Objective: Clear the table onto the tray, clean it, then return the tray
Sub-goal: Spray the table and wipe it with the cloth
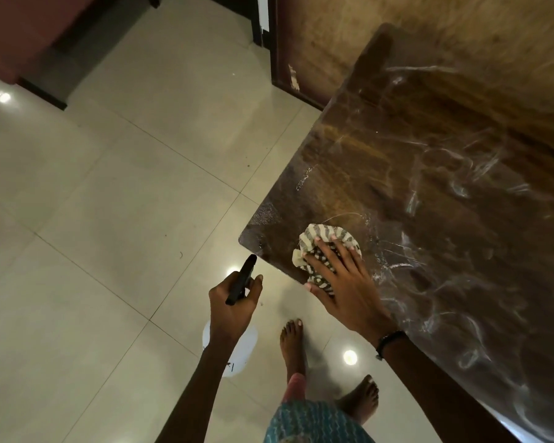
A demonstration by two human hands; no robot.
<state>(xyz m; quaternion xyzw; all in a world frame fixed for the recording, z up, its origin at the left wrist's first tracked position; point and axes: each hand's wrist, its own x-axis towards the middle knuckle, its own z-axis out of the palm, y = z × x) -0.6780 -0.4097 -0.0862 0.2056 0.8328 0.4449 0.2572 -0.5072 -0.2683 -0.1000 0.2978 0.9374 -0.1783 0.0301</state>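
Observation:
The dark glossy brown table (445,193) fills the right side, its top streaked with wet smears. My right hand (343,282) presses flat on a striped black-and-cream cloth (328,243) near the table's near-left corner. My left hand (234,305) hangs beside that corner over the floor, gripping a spray bottle by its black trigger head (242,281); the bottle's white body (237,350) shows below my wrist. No tray is in view.
Pale tiled floor (109,219) spreads to the left, with ceiling lights reflected in it. A dark door frame (274,43) and wooden panel stand behind the table. A reddish piece of furniture (23,33) sits at the top left. My bare feet (293,343) stand by the table edge.

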